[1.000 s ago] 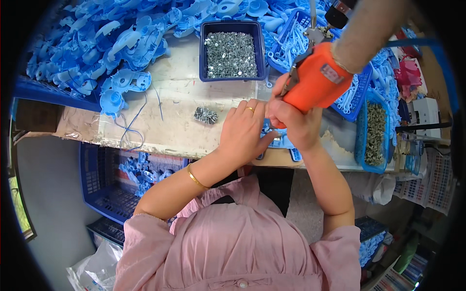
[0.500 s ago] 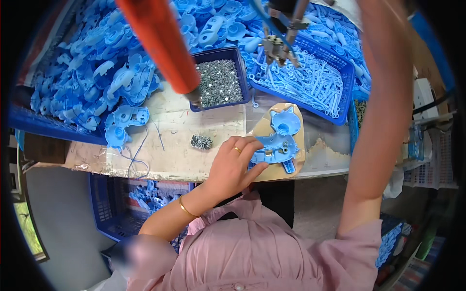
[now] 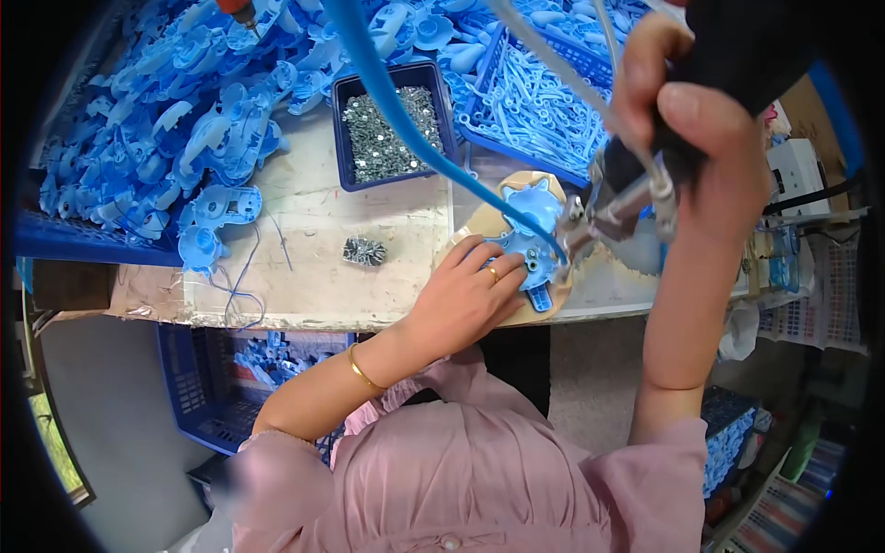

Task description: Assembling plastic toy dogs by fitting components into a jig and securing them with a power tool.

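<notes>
My left hand (image 3: 466, 300) rests over the left part of a light blue plastic shell (image 3: 530, 195), fingers bent onto it and pressing it against a brown cardboard pad (image 3: 479, 221). The thumb is partly hidden. My right hand (image 3: 714, 138) is wrapped round the black handle of an air tool (image 3: 747, 46), raised above the table at the right. Its metal head (image 3: 590, 221) points left and down, close to the shell's right side. A blue hose (image 3: 415, 143) hangs in front of the shell and covers part of it.
A dark blue box (image 3: 346, 166) of small screws stands behind my left hand, with a screw clump (image 3: 364, 251) nearer. Heaped blue shells (image 3: 138, 138) fill the far left. A basket (image 3: 475, 129) holds ring-ended blue rods (image 3: 535, 101). An orange power screwdriver (image 3: 237, 7) hangs at the top left.
The orange screwdriver has swung away to the upper left. My right hand has come down with the air tool toward the shell. My left hand has shifted slightly right over the shell.
</notes>
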Demonstrator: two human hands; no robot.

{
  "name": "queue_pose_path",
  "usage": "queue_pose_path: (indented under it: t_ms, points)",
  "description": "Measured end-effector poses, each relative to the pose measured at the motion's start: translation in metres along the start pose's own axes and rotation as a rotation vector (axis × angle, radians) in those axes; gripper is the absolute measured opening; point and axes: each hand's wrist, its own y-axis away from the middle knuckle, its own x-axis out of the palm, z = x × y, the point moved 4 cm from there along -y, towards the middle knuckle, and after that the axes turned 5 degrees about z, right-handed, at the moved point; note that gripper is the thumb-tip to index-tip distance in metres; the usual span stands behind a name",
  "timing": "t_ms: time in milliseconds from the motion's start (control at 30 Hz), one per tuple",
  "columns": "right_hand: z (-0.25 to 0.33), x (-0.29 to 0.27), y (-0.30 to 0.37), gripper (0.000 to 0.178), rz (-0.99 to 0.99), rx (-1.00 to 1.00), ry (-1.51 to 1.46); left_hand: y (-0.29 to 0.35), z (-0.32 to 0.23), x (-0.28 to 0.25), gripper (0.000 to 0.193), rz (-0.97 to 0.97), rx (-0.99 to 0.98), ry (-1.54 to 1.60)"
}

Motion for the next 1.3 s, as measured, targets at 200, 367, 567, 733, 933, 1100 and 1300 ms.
queue_pose_path:
  t_ms: [200,367,567,733,933,1100,1300]
  points:
    - [0.006,0.008,0.020,0.049,0.051,-0.128,-0.028,-0.007,-0.003,0.009,0.027,0.046,0.021,-0.098]
    - [0.016,0.029,0.026,0.057,-0.379,0.059,-0.068,-0.005,-0.003,0.012,0.024,0.026,0.003,-0.104]
    - [0.020,0.026,0.020,0.057,-0.369,0.039,-0.075,-0.006,-0.002,0.013,0.025,0.006,0.008,-0.090]
    - [0.005,0.024,0.033,0.053,-0.414,0.124,-0.050,-0.007,-0.005,0.009,0.024,-0.007,-0.002,-0.104]
    - [0.004,0.031,0.042,0.044,-0.473,0.021,0.001,-0.007,-0.003,0.014,0.020,0.031,-0.007,-0.144]
    - [0.048,0.006,-0.009,0.046,-0.322,0.022,0.111,-0.009,-0.015,0.009,0.015,0.031,0.024,-0.207]
    - [0.066,-0.061,-0.067,0.062,0.021,-0.003,0.340,0.010,-0.016,-0.083,0.016,0.140,-0.141,0.461]
